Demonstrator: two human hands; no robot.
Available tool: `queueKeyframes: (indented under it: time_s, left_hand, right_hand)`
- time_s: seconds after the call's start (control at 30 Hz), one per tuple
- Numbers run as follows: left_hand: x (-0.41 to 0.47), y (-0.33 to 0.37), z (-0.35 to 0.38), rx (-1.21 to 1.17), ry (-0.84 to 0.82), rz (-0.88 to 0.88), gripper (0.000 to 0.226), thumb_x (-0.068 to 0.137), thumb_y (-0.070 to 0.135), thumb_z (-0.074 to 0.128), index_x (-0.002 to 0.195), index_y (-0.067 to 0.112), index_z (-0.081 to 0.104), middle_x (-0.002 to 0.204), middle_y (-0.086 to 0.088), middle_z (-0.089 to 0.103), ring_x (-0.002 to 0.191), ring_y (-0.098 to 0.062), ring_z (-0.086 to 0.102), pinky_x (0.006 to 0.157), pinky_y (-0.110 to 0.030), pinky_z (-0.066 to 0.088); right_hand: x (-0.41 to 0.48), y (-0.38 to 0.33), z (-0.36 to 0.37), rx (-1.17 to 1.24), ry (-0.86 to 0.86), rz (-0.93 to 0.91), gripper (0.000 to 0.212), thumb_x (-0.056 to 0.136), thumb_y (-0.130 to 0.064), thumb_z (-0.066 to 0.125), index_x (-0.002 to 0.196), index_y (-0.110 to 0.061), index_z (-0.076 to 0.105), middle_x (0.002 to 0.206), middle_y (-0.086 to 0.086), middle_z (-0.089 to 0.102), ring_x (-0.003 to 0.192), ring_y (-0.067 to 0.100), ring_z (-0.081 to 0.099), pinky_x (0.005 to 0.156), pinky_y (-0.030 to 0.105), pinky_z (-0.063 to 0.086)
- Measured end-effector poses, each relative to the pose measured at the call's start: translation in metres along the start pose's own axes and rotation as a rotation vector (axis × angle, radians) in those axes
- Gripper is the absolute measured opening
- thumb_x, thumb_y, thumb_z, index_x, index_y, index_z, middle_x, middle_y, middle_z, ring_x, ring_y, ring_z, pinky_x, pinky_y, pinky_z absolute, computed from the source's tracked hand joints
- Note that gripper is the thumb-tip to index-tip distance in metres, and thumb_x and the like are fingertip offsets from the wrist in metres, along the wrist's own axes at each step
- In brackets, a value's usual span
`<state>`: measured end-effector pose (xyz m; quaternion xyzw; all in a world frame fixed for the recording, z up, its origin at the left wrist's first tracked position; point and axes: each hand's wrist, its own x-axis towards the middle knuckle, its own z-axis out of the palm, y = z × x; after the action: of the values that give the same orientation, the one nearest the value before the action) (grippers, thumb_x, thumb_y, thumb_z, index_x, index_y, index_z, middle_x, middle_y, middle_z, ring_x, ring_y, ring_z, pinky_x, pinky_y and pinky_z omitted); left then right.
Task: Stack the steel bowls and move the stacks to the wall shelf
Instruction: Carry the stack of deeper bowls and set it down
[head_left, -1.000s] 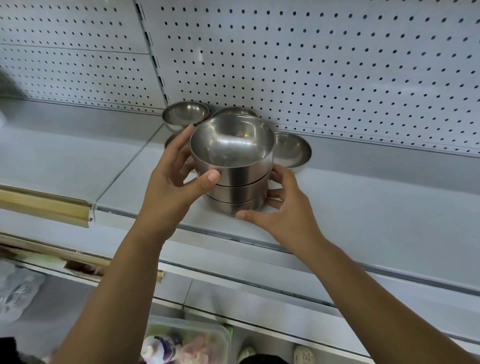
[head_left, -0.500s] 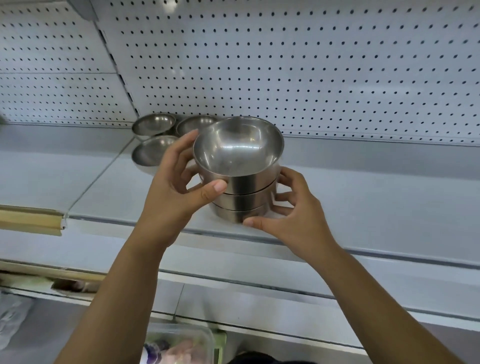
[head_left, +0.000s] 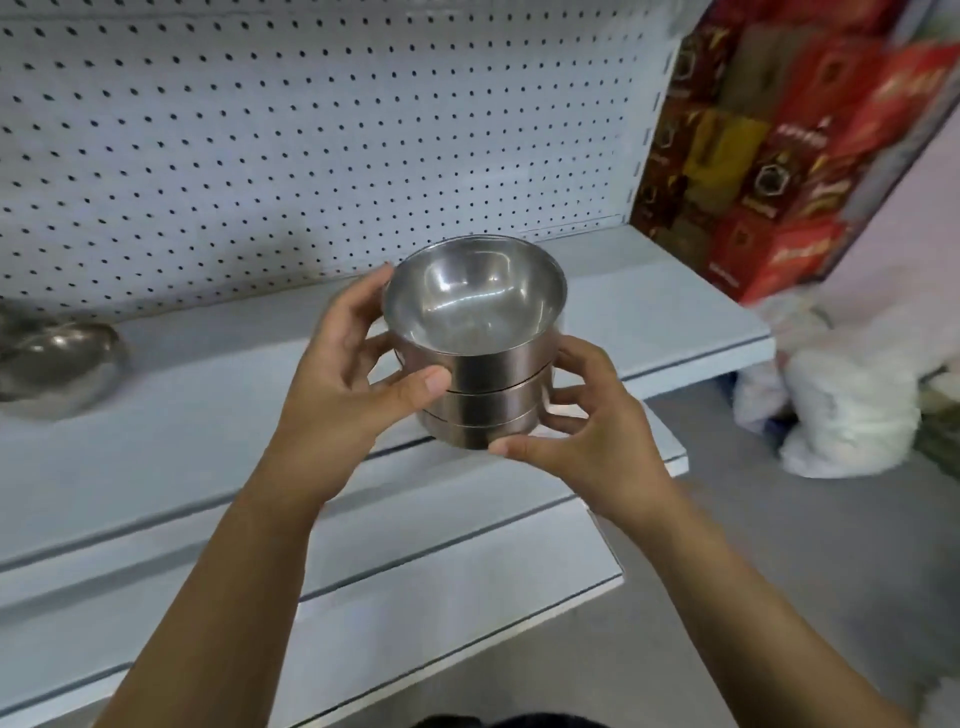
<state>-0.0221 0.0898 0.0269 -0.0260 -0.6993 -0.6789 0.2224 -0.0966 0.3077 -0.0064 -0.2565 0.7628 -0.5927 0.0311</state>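
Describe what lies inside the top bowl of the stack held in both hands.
The top bowl looks empty, showing only bare shiny steel. The insides of the bowls stacked beneath it are covered.

Bright even light, blurred edges

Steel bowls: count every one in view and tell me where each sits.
4. Three make up the stack gripped between left hand and right hand; one bowl lies blurred on the shelf at far left, where others may be hidden.

Left hand (head_left: 343, 384), right hand (head_left: 576, 431) — fingers curled.
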Motion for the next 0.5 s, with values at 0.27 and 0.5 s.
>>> queueKeyframes:
  time_s: [0.27,0.5]
  left_hand:
    - [0.053,-0.021,0.178,-0.141,-0.296,-0.066,0.089,0.065,0.03,0.087,0.145,0.036,0.048,0.147,0.011,0.058,0.135,-0.019,0.056,0.1,-0.041,0.053]
    - [0.088,-0.035,0.303,-0.199,-0.552,-0.117,0.086,0.066,0.029,0.087,0.143,0.035,0.05,0.144,0.006,0.061,0.131,-0.02,0.058,0.096,-0.037,0.054]
  right_hand:
    - [-0.049,0.033,-0.164,-0.105,0.324,0.112,0.1,0.055,-0.029,0.103,0.135,-0.047,0.046,0.133,-0.027,0.056,0.108,-0.004,0.062,0.09,0.022,0.058]
    - [-0.083,0.065,-0.258,-0.14,0.555,0.238,0.106,0.052,-0.04,0.101,0.143,-0.036,0.047,0.136,-0.022,0.059,0.109,0.008,0.066,0.091,0.032,0.06]
